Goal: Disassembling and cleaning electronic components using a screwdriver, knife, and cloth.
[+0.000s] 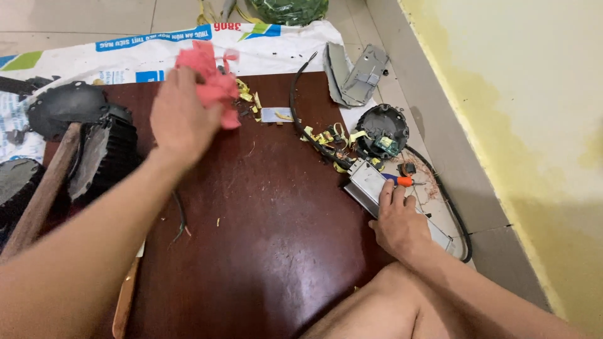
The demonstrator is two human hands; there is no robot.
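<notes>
We list: pink rag (210, 78), soft crumpled cloth; board (270, 232), dark glossy wood; long box (377, 191), matt grey metal; round housing (382, 132), black matt plastic; hammer handle (41, 198), worn wood.

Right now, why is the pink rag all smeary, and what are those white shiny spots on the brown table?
In the head view, the left hand and its pink rag look smeared by motion blur; the right hand looks sharper. The white patches on the dark table are glare from light on its glossy top.

Head camera looks steeply down, close above table (270, 251).
</notes>
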